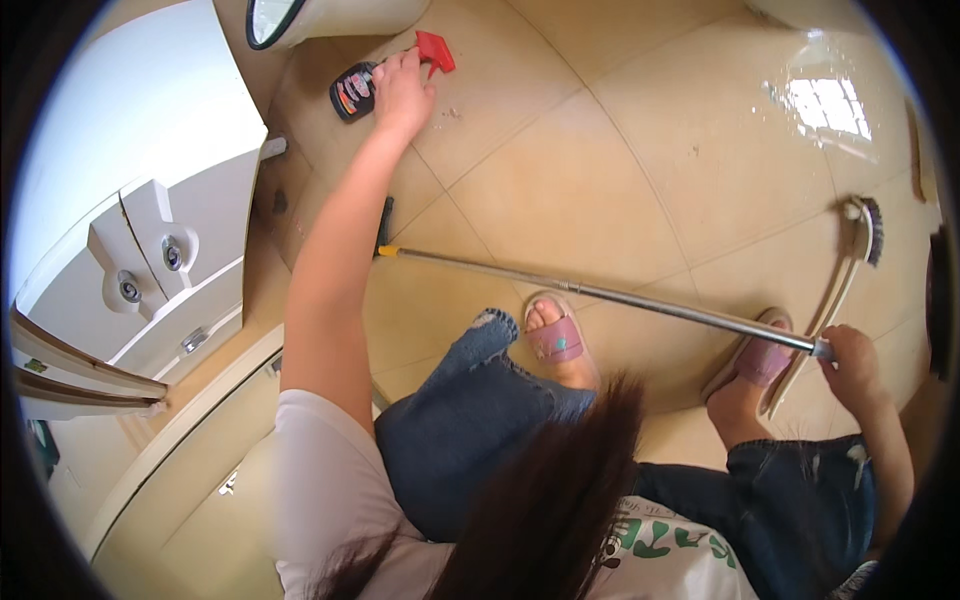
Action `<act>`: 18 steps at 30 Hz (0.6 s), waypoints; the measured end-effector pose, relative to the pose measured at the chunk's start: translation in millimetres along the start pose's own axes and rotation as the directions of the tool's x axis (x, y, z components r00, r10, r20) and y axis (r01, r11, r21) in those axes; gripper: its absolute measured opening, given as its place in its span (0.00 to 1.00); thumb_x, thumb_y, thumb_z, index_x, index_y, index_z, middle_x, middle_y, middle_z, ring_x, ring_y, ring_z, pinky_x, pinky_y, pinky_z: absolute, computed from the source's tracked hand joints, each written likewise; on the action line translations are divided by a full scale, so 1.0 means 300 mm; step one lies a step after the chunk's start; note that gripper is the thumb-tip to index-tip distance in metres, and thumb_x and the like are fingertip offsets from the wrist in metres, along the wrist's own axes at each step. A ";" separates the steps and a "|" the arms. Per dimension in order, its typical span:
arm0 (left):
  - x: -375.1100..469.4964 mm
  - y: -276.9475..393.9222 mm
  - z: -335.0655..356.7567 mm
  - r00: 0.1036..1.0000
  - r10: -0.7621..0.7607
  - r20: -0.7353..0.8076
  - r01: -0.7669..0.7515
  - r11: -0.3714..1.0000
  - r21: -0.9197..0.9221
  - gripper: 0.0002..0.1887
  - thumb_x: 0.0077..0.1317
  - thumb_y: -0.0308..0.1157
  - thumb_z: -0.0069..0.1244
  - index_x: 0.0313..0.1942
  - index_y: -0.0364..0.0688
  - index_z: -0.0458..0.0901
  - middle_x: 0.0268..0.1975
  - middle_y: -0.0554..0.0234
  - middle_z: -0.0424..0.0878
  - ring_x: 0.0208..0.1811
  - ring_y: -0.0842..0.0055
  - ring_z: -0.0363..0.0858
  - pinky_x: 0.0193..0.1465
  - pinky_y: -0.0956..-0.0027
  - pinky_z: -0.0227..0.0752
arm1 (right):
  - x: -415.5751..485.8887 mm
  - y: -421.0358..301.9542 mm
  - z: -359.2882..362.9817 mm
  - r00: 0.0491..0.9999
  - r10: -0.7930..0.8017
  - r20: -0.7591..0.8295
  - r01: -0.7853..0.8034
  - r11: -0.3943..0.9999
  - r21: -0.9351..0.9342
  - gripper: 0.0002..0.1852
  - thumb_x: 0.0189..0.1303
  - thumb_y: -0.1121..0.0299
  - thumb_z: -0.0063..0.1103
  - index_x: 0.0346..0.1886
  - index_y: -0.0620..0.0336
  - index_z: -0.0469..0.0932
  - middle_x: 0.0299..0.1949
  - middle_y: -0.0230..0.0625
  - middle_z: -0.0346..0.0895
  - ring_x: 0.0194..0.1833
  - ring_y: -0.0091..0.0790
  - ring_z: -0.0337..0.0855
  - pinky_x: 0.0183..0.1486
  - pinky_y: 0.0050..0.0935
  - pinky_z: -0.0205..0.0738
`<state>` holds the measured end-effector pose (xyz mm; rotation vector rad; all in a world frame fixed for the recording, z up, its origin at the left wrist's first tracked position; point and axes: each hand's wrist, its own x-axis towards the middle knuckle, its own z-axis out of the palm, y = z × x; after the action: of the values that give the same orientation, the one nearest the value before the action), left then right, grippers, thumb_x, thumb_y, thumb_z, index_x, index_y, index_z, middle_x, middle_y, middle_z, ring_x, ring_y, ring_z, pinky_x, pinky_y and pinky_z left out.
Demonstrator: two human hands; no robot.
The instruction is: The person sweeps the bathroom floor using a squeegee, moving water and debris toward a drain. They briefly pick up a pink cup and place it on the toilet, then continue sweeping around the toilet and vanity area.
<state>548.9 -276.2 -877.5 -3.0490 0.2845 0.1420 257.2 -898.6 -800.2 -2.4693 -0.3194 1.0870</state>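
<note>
My left hand (pixel 405 88) is stretched forward and closed around a dark spray bottle (pixel 352 91) with a red trigger head (pixel 436 52). The bottle is tilted over on its side, low at the tiled floor (pixel 555 180). At the right, my right hand (pixel 850 367) grips the end of a metal pole (pixel 645 301). The pole runs leftward across my feet to a yellow joint (pixel 388 251) and a dark head (pixel 384 221), partly hidden by my left forearm. A long-handled scrub brush (pixel 832 300) lies beside my right hand, its handle passing behind the pole's end.
A white cabinet (pixel 135 255) with metal knobs stands at the left, a raised door sill (pixel 195 405) below it. A pale bin-like container (pixel 337 19) is at the top. Wet, reflective floor (pixel 825 112) shows at upper right. My feet wear pink slippers (pixel 555 341).
</note>
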 end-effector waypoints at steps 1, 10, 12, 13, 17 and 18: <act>0.032 -0.034 0.014 1.000 -0.024 0.006 0.024 0.999 0.027 0.31 0.56 0.29 0.58 0.61 0.43 0.69 0.63 0.53 0.70 0.64 0.53 0.64 0.67 0.53 0.60 | 0.006 0.003 0.015 0.999 0.005 -0.050 -0.007 1.000 -0.029 0.09 0.49 0.75 0.62 0.35 0.60 0.74 0.32 0.48 0.74 0.39 0.53 0.76 0.43 0.47 0.69; 0.112 -0.046 0.048 0.978 -0.023 0.209 -0.044 0.949 0.311 0.24 0.56 0.32 0.61 0.53 0.45 0.76 0.54 0.63 0.76 0.60 0.61 0.68 0.65 0.33 0.53 | 0.025 -0.054 -0.007 0.989 0.122 0.087 -0.107 0.981 -0.164 0.05 0.52 0.72 0.61 0.32 0.59 0.76 0.33 0.46 0.76 0.39 0.51 0.78 0.44 0.47 0.72; 0.071 -0.050 -0.012 0.965 0.138 0.221 -0.208 0.920 0.333 0.24 0.52 0.31 0.63 0.51 0.46 0.76 0.51 0.64 0.79 0.57 0.65 0.72 0.66 0.31 0.50 | 0.031 -0.049 0.001 0.985 0.146 0.088 -0.129 0.977 -0.168 0.05 0.51 0.73 0.62 0.32 0.60 0.77 0.33 0.46 0.76 0.39 0.51 0.78 0.44 0.47 0.73; 0.043 -0.061 -0.015 0.966 0.149 0.212 -0.206 0.938 0.279 0.25 0.52 0.32 0.63 0.51 0.46 0.76 0.50 0.64 0.79 0.56 0.66 0.73 0.66 0.30 0.49 | 0.036 -0.037 0.007 0.987 0.134 0.083 -0.118 0.978 -0.174 0.06 0.51 0.73 0.62 0.32 0.60 0.77 0.33 0.46 0.76 0.39 0.51 0.78 0.44 0.47 0.73; -0.137 -0.026 -0.076 0.966 0.246 -0.086 -0.249 0.968 -0.023 0.24 0.51 0.30 0.63 0.49 0.46 0.76 0.51 0.67 0.80 0.58 0.69 0.75 0.70 0.32 0.40 | 0.057 -0.015 0.017 0.996 0.078 0.046 -0.069 0.983 -0.172 0.07 0.50 0.72 0.63 0.34 0.58 0.78 0.32 0.45 0.77 0.39 0.50 0.79 0.44 0.45 0.73; -0.188 -0.006 -0.095 0.949 0.236 -0.211 -0.260 0.961 -0.094 0.22 0.52 0.30 0.63 0.48 0.47 0.75 0.50 0.69 0.81 0.57 0.69 0.76 0.69 0.30 0.41 | 0.062 -0.016 0.012 0.996 0.077 0.041 -0.069 0.982 -0.174 0.07 0.50 0.72 0.63 0.34 0.58 0.78 0.32 0.44 0.77 0.39 0.50 0.79 0.45 0.45 0.73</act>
<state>496.4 -266.5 -843.6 -3.1371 0.7004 -0.1377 266.6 -886.5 -812.2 -2.6291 -0.3533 1.1954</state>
